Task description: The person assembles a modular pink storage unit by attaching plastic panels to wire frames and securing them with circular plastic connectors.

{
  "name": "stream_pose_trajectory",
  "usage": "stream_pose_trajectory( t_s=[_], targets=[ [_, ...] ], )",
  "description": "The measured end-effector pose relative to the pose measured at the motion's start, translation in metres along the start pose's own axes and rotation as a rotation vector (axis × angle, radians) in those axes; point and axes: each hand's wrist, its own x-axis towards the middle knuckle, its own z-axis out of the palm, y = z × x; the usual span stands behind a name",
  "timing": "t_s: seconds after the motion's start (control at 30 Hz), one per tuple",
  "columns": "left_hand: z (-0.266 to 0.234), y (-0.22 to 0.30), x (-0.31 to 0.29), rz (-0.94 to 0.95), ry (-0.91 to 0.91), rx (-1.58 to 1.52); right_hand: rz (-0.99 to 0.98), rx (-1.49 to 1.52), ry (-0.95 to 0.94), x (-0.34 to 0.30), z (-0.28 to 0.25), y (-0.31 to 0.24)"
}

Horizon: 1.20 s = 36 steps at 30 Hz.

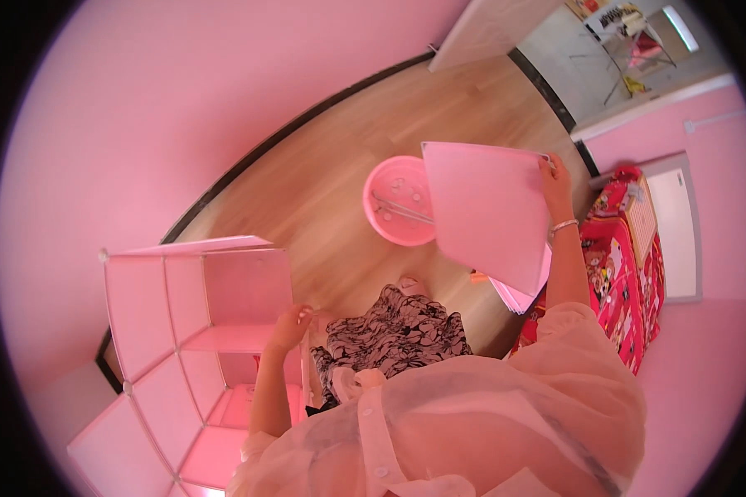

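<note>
My right hand (pixel 557 180) grips the upper right corner of a flat pink panel (pixel 489 207), which is held up and tilted over the floor. The panel's left edge overlaps a round pink basin (pixel 375 217) holding thin metal rods (pixel 402 205) and several small round pieces. Beside the front edge of a pink cube storage shelf (pixel 249 286), my left hand (pixel 292 325) has its fingers curled together; what they hold, if anything, is too small to make out. The shelf is built of panels joined by white round connectors (pixel 128 387).
More pink panels (pixel 518 294) are stacked on the wooden floor (pixel 331 178), below the held one. On the right stands a bed with red patterned bedding (pixel 617 265). A white door (pixel 489 29) stands open at the back. Pink walls (pixel 182 91) enclose the room.
</note>
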Motion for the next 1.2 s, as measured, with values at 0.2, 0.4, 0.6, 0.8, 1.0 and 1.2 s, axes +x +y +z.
stream_pose_trajectory(
  t_s=[0.2,0.4,0.6,0.8,1.0,1.2],
  targets=[
    [0.039,-0.071,0.018,-0.154,-0.217,0.117,0.068,-0.283,0.202,-0.007,-0.04,0.066],
    [0.067,-0.032,0.085,-0.02,-0.227,0.232,-0.011,-0.482,-0.035,-0.05,0.0,0.122],
    [0.1,0.08,0.133,-0.052,-0.381,0.242,0.053,-0.692,-0.444,-0.204,0.001,0.253],
    [0.115,0.041,0.114,-0.082,-0.396,0.382,0.168,-0.907,-0.588,-0.266,0.014,0.275],
    [0.114,-0.029,0.068,0.213,-0.284,0.717,0.477,-0.973,-0.987,-0.279,0.038,0.275],
    [0.092,0.025,0.024,-0.206,-0.155,0.239,0.197,-0.469,-1.041,-0.249,0.09,0.247]
  ],
)
